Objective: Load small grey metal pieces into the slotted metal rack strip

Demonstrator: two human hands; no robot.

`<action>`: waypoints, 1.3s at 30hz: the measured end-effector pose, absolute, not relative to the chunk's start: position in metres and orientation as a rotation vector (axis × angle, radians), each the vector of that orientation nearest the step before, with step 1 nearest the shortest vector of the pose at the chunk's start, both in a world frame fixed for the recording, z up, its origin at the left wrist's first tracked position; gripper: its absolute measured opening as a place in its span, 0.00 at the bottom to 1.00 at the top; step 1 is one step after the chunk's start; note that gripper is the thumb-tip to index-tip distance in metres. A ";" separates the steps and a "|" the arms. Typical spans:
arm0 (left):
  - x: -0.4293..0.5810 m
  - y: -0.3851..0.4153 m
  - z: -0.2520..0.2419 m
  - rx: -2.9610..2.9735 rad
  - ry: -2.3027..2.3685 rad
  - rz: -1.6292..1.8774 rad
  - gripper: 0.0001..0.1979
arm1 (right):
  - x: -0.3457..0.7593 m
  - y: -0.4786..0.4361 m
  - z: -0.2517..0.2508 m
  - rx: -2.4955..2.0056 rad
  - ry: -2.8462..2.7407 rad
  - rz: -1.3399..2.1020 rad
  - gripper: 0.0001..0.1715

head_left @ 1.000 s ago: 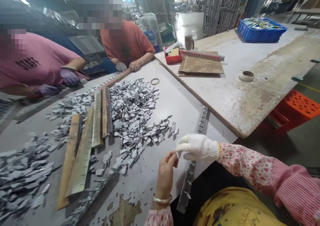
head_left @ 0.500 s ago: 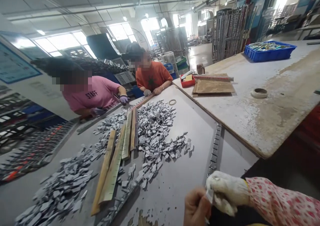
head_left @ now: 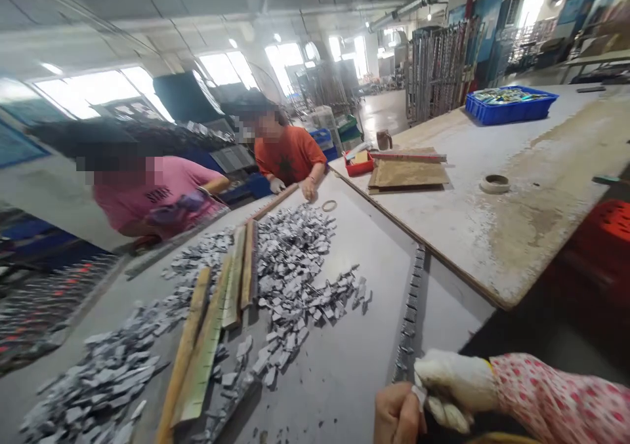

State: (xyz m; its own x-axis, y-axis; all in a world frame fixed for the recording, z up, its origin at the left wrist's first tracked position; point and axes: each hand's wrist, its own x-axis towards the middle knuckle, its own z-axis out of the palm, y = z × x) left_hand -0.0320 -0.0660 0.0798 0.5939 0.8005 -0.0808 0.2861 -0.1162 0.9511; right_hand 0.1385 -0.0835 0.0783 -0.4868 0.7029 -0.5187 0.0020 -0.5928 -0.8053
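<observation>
My bare left hand sits at the bottom edge, fingers pinched. My right hand wears a white glove and meets the left; a small pale piece is pinched between them. Both hover just off the near edge of the grey table, beside a long metal strip loaded with small grey pieces. A heap of grey pieces lies further out on the table.
Several wooden slats lie among more grey pieces at left. Two other people work at the table's far side. The neighbouring table holds boards, a red tray, a tape roll and a blue crate.
The view tilted upward, so my hands dropped to the bottom edge of the frame. They stay pinched together on the small piece; the left hand is now mostly cut off.
</observation>
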 end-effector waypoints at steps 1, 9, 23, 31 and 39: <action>-0.031 -0.065 0.083 1.727 0.933 0.559 0.32 | 0.146 -0.080 0.081 -1.275 -1.118 2.090 0.32; -0.037 -0.047 0.047 2.029 1.032 0.420 0.25 | 0.207 -0.031 0.084 -1.844 -1.360 1.232 0.28; -0.039 -0.054 0.030 2.085 1.043 0.416 0.25 | 0.182 0.008 0.102 -2.349 -2.481 0.633 0.34; -0.037 -0.050 0.031 2.002 1.025 0.454 0.24 | 0.167 0.010 0.090 -2.389 -2.455 0.601 0.33; -0.039 -0.077 0.047 2.040 1.086 0.403 0.35 | 0.202 -0.015 0.077 -2.179 -2.100 0.764 0.39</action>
